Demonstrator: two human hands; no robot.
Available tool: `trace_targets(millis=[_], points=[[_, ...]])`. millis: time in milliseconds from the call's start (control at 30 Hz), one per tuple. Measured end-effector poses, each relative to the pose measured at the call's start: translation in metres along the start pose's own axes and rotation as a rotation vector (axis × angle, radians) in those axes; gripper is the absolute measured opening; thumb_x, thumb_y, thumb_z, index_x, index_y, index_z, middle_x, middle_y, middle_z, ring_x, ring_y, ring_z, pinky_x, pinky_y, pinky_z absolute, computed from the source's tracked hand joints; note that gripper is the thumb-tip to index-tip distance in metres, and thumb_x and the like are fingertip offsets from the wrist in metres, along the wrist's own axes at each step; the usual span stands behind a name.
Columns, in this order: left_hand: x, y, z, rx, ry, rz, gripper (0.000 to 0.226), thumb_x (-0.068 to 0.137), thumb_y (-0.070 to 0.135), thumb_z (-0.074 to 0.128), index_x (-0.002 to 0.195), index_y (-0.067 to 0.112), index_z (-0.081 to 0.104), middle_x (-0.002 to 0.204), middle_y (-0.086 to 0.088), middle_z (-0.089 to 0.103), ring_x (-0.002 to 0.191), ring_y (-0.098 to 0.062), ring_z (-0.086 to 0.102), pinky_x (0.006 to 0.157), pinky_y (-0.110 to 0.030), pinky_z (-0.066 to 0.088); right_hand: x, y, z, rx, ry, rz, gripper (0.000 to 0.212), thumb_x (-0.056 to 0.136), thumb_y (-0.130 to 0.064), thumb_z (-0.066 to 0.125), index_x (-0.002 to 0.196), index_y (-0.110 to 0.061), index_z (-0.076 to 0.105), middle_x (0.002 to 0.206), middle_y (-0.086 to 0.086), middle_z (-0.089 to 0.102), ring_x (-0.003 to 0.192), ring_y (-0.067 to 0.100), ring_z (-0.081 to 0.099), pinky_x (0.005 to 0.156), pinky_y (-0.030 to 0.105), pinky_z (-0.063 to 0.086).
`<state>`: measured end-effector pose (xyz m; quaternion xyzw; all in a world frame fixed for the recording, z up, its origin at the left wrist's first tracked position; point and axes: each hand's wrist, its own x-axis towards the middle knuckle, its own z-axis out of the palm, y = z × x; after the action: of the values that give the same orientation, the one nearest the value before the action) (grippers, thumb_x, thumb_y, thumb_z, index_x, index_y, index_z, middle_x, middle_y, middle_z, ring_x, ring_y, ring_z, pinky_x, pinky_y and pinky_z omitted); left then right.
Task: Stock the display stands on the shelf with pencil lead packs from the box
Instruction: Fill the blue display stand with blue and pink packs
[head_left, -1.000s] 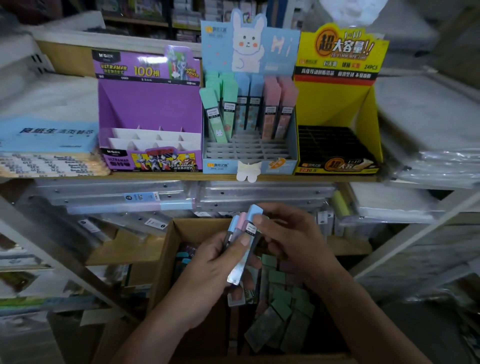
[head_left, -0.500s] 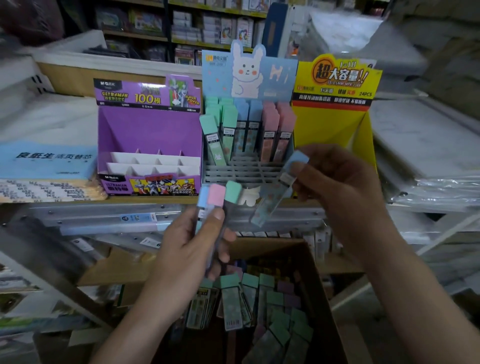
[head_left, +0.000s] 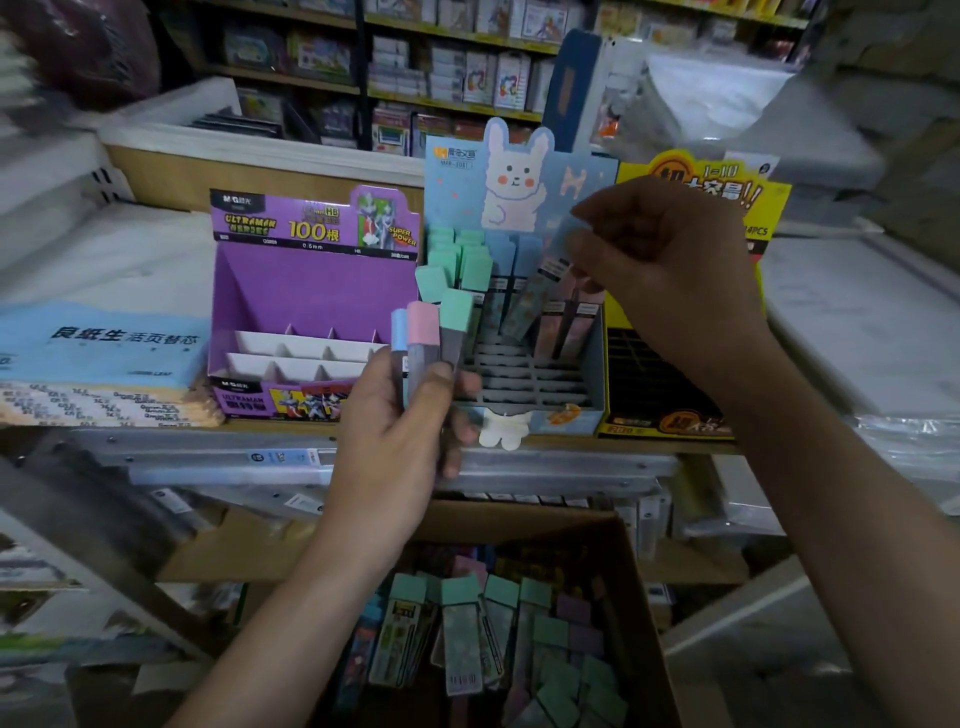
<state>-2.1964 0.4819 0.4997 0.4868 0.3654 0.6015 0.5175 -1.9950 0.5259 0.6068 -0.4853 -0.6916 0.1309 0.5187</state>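
**A:** What stands at the far left of the wooden shelf (head_left: 561, 442)?

**B:** A flat stack of blue-covered paper pads (head_left: 98, 343). Just beside it is a purple cardboard display stand (head_left: 311, 291) with white dividers across its front.

**A:** And the left hand?

**B:** The left hand (head_left: 395, 447) is raised in front of the shelf edge, where the purple stand meets the next one. Its fingers (head_left: 462, 382) are curled round a bundle of three slim pencil lead packs (head_left: 423, 343). The packs are held upright side by side, with a blue cap, a pink cap and a mint-green cap.

**A:** What is the next stand?

**B:** It is a pale blue cardboard display stand with a white rabbit on its header (head_left: 514, 182). Its back rows hold upright packs, mint-green caps on the left and blue caps in the middle. The pink ones on the right are partly hidden. A grey slotted tray lies in front of them.

**A:** Where is the right hand?

**B:** The right hand (head_left: 670, 280) is up against the rabbit header. Its fingers pinch a single blue-capped lead pack (head_left: 530, 304) near the cap. The pack is tilted, with its lower end down among the blue row. I cannot tell whether it sits in a slot.

**A:** What is further right?

**B:** A yellow cardboard display stand (head_left: 766, 202) with a black tray, partly behind the right wrist.

**A:** And the box?

**B:** An open brown cardboard box (head_left: 641, 613) sits below the shelf, between the forearms. Inside is a loose pile of lead packs (head_left: 462, 639), mostly with mint-green caps and some purple and pink.
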Motion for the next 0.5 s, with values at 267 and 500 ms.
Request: trace_targets(millis=[267, 500], points=[[0.004, 0.001, 0.008, -0.030, 0.010, -0.003, 0.010, 0.107, 0.016, 0.048, 0.106, 0.012, 0.058, 0.095, -0.006, 0.074, 0.061, -0.014, 0.060, 0.042, -0.025, 0.043, 0.015, 0.013, 0.008, -0.212, -0.078, -0.041, 0.012, 0.085, -0.014, 0.078, 0.097, -0.012, 0.076, 0.078, -0.007, 0.067, 0.060, -0.001, 0.051, 0.059, 0.010, 0.040], [0.006, -0.002, 0.007, -0.044, 0.007, -0.001, 0.012, 0.107, 0.019, 0.049, 0.106, 0.011, 0.058, 0.094, -0.006, 0.074, 0.063, -0.015, 0.061, 0.044, -0.025, 0.044, 0.018, 0.020, 0.009, -0.258, -0.164, -0.098, 0.017, 0.087, -0.012, 0.076, 0.103, -0.014, 0.073, 0.088, 0.001, 0.070, 0.067, 0.003, 0.051, 0.062, 0.008, 0.038]])
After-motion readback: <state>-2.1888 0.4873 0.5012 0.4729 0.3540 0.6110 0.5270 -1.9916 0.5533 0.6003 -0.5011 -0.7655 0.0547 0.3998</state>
